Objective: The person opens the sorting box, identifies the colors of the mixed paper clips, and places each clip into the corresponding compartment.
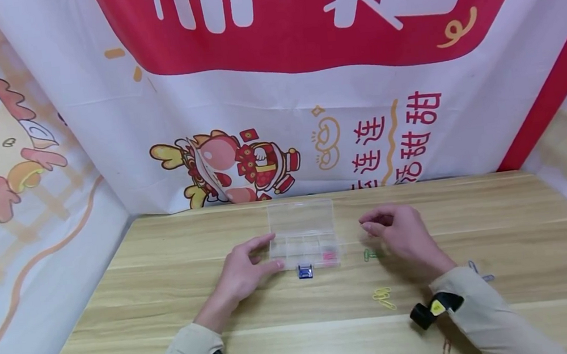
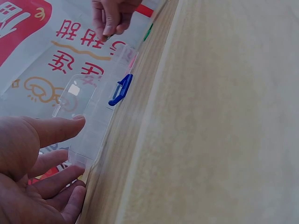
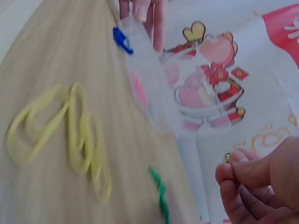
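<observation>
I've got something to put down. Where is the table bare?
There's bare tabletop left of the left hand, and between the left sleeve and yellow paper clips. It's crowded right of the clear plastic box: right hand, green paper clips.

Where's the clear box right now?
In the head view, the clear box sits open toward the back of the table, with the left hand at its left end and green clips to its right.

The left hand [image 2: 37,170] touches a clear box [image 2: 91,142].
</observation>
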Available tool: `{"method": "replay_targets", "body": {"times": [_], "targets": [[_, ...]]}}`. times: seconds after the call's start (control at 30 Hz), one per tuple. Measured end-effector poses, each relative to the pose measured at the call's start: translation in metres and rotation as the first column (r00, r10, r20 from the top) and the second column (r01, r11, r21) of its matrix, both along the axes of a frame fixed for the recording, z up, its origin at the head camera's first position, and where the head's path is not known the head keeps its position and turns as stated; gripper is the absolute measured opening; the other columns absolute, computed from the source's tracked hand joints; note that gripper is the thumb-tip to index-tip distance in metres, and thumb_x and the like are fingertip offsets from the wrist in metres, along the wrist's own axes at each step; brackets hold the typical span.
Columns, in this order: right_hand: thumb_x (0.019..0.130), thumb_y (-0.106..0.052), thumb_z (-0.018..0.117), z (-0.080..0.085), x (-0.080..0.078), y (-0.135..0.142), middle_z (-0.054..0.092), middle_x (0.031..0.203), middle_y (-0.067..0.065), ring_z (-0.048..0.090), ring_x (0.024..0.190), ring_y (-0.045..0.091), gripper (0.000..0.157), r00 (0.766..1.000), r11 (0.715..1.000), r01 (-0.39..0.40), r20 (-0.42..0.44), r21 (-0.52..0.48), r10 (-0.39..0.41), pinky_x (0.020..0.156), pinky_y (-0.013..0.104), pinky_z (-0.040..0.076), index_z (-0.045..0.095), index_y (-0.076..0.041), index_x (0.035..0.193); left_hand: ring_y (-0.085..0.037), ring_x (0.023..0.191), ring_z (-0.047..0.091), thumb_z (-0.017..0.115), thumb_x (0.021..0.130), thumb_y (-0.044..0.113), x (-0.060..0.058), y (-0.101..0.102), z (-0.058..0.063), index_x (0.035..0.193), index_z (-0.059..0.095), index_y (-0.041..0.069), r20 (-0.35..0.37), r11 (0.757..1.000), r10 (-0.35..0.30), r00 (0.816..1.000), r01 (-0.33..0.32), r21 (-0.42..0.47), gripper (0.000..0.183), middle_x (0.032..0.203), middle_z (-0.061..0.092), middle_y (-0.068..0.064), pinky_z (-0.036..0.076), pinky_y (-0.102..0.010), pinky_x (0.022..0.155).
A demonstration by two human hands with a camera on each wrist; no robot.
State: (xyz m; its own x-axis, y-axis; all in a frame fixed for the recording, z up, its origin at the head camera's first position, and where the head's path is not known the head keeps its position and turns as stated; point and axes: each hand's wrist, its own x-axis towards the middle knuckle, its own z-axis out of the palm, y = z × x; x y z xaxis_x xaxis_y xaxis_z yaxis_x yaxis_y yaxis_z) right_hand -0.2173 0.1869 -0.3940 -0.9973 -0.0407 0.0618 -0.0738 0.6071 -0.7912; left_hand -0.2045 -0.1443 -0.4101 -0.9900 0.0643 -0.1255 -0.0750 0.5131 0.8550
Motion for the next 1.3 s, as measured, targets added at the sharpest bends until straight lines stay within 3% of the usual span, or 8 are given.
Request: {"method": "replay_targets", "body": {"times": [0.2,0.4,0.67,0.97,1.1,1.3], "targets": [[0.098,-0.006,0.075,0.008,-0.001,-0.027,0.081,0.115,0.011,0.077,0.099,0.02,0.022,0.996,0.999,-0.045,-0.079,-0.011,0.044,0.082,0.029,0.065,0.079,-0.008,0.119,-0.033,0.142,0.057,0.087,0.089,0.023,0.001,0.001,0.0,0.147,0.064,0.029,0.008,1.0,0.007,1.0,-0.007,0.009,0.063,0.161,0.055,-0.004,0.049,-0.051,0.12],[0.094,0.001,0.076,0.007,-0.002,-0.053,0.082,0.101,0.011,0.078,0.087,0.017,0.017,0.996,0.996,-0.064,-0.068,-0.066,0.06,0.079,0.032,0.066,0.081,-0.002,0.109,-0.034,0.141,0.057,0.086,0.089,0.022,0.001,0.0,0.0,0.147,0.063,0.028,0.005,1.0,0.005,1.0,-0.006,0.01,0.064,0.161,0.055,-0.004,0.049,-0.052,0.12],[0.092,-0.004,0.08,-0.002,-0.003,-0.066,0.083,0.099,0.005,0.073,0.09,0.017,0.011,0.992,0.998,-0.041,-0.117,0.037,0.045,0.08,0.033,0.063,0.084,-0.011,0.098,-0.034,0.142,0.057,0.087,0.088,0.022,0.0,0.0,0.001,0.148,0.063,0.028,0.01,1.0,0.005,1.0,-0.005,0.011,0.064,0.161,0.055,-0.004,0.049,-0.051,0.12],[0.098,-0.008,0.074,0.001,-0.002,-0.049,0.081,0.117,0.004,0.073,0.109,0.022,0.02,0.999,0.999,-0.038,-0.025,0.005,0.038,0.097,0.043,0.063,0.082,-0.014,0.116,-0.034,0.14,0.058,0.087,0.089,0.024,-0.002,0.0,0.001,0.149,0.062,0.029,0.008,1.0,0.002,1.0,-0.002,0.001,0.065,0.161,0.055,-0.003,0.05,-0.052,0.119],[0.101,-0.011,0.072,0.002,-0.001,-0.03,0.081,0.119,0.005,0.073,0.11,0.023,0.021,0.999,0.998,-0.036,-0.039,0.045,0.038,0.096,0.045,0.063,0.081,-0.014,0.119,-0.034,0.141,0.057,0.087,0.088,0.023,-0.002,0.0,0.001,0.149,0.062,0.028,0.006,1.0,0.002,1.0,-0.002,0.002,0.065,0.161,0.055,-0.004,0.049,-0.051,0.12],[0.1,-0.013,0.074,0.001,0.005,-0.005,0.079,0.12,0.005,0.071,0.109,0.022,0.024,0.999,0.997,-0.034,0.01,0.068,0.034,0.094,0.042,0.063,0.079,-0.015,0.123,-0.033,0.143,0.056,0.086,0.089,0.023,-0.001,-0.001,0.0,0.148,0.063,0.028,0.006,1.0,0.001,1.0,-0.001,0.006,0.064,0.161,0.055,-0.004,0.049,-0.051,0.121]]}}
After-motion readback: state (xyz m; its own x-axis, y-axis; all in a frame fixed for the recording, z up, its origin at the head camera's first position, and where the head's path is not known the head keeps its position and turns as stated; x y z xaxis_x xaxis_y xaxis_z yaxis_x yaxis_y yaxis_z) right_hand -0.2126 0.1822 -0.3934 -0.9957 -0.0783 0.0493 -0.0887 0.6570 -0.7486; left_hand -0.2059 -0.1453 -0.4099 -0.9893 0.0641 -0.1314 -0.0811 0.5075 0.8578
